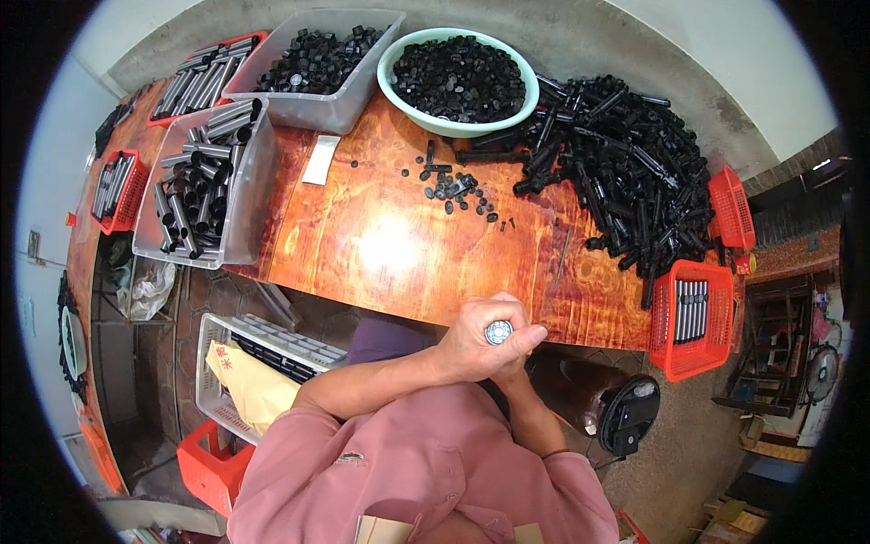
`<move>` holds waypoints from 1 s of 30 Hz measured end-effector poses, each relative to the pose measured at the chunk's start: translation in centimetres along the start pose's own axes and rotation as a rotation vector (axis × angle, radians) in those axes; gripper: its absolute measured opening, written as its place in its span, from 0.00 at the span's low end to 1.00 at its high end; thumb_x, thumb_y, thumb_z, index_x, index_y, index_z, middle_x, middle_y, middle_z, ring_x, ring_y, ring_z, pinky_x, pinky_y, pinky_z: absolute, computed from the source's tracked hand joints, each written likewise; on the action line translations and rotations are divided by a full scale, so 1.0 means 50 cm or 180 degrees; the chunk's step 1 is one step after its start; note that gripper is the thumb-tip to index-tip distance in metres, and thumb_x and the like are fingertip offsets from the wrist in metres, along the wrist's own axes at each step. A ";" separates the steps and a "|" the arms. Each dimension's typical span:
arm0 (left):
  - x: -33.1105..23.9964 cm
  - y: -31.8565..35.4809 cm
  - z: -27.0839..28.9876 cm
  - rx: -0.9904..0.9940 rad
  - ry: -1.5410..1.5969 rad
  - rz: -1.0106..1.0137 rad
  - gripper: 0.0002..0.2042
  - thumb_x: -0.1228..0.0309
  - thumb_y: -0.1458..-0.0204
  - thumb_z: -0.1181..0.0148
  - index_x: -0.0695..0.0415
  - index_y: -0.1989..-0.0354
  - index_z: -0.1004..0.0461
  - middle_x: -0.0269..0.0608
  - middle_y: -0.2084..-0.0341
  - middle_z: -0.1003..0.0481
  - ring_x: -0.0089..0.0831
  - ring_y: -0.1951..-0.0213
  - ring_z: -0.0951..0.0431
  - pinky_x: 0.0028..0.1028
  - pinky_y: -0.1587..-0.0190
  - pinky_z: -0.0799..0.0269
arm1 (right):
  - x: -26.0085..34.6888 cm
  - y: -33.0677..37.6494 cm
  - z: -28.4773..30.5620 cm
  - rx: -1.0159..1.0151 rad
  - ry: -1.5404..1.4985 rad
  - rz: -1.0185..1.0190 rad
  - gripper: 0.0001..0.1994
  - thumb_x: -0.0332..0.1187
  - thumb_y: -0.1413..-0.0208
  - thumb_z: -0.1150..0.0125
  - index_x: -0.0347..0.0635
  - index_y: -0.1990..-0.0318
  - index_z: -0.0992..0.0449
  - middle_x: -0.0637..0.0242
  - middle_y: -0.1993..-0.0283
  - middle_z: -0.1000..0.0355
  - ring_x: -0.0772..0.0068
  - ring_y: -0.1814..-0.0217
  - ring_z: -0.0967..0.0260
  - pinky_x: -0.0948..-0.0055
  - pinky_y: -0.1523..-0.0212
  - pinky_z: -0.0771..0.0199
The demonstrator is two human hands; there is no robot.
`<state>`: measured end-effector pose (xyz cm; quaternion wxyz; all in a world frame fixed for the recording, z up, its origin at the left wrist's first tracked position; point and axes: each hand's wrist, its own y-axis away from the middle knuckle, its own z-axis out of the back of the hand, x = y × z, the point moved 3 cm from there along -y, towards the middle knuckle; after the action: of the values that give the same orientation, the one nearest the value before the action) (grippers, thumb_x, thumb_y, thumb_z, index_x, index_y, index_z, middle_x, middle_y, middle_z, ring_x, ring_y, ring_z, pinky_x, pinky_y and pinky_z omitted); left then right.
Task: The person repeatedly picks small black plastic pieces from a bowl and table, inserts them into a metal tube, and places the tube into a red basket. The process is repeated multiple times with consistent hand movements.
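Metal tube, round end facing up, gripped upright at the near edge of the wooden bench. Left hand closed around it; right hand wrapped beneath, mostly hidden, grip cannot be judged. Loose black caps mid-bench. Green bowl of caps at far edge; black tube pile toward the right corner.

The person wears a dusty-pink collared shirt with short sleeves, a small dark emblem at nine o'clock on the chest and a pocket flap at six o'clock. Both forearms are bare.
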<state>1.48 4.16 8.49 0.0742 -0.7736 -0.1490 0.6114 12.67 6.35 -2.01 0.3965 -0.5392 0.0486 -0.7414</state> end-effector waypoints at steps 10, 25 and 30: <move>-0.010 -0.004 0.005 0.0728 -0.0057 -0.0176 0.16 0.71 0.44 0.35 0.58 0.82 0.31 0.36 0.82 0.28 0.30 0.72 0.27 0.30 0.68 0.31 | 0.046 -0.008 0.024 0.0116 -0.0681 -0.0102 0.16 0.39 0.37 0.42 0.37 0.49 0.31 0.52 0.54 0.32 0.52 0.53 0.30 0.57 0.53 0.31; 0.017 -0.015 0.029 0.0723 0.0827 0.0784 0.17 0.60 0.37 0.41 0.58 0.73 0.31 0.34 0.78 0.26 0.21 0.73 0.26 0.24 0.68 0.30 | 0.059 -0.012 0.015 0.0129 -0.1706 -0.1614 0.18 0.26 0.52 0.28 0.35 0.54 0.27 0.64 0.53 0.28 0.72 0.51 0.30 0.67 0.49 0.27; 0.015 -0.023 0.036 0.0514 0.1711 0.1226 0.23 0.53 0.35 0.53 0.64 0.70 0.29 0.44 0.74 0.26 0.32 0.66 0.25 0.31 0.58 0.29 | 0.040 -0.032 0.022 -0.0046 -0.1504 -0.1795 0.11 0.23 0.50 0.29 0.31 0.59 0.23 0.68 0.61 0.22 0.78 0.57 0.25 0.72 0.55 0.24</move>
<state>-0.26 5.36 7.72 0.0550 -0.9127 0.0736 0.3982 12.54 6.56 0.79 0.1730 -0.6906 -0.1897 -0.6762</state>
